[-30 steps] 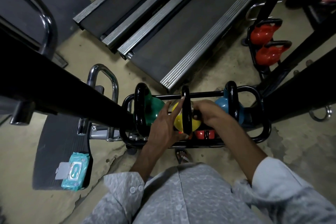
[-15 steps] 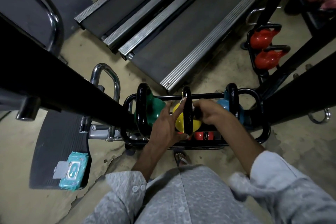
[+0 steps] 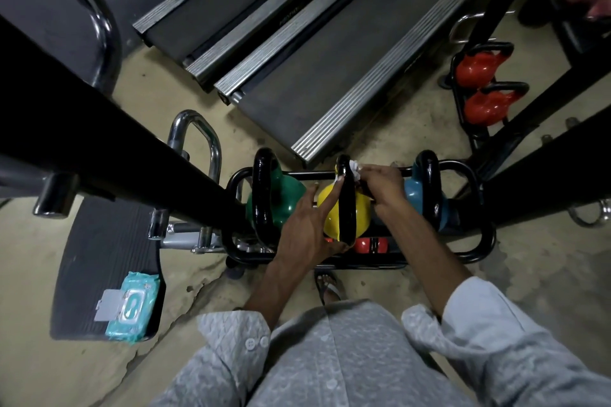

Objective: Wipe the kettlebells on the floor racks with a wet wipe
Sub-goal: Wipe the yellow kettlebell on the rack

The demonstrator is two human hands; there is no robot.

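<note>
Two hands on the yellow kettlebell [image 3: 334,211] in the floor rack [image 3: 476,243].

The left hand [image 3: 305,230] lies released, fingers spread flat against the yellow bell's side; the right hand [image 3: 380,183] pinches a white wet wipe [image 3: 354,169] onto its black handle's top. Both forearms reach down and forward. Three kettlebells fill this rack: green [image 3: 281,200], yellow, blue [image 3: 413,196]. Farther right, two red kettlebells [image 3: 476,68] sit in another rack.

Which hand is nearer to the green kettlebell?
Left. The left hand rests against the yellow kettlebell, right beside the green kettlebell; the right hand is beyond the yellow one.
</note>
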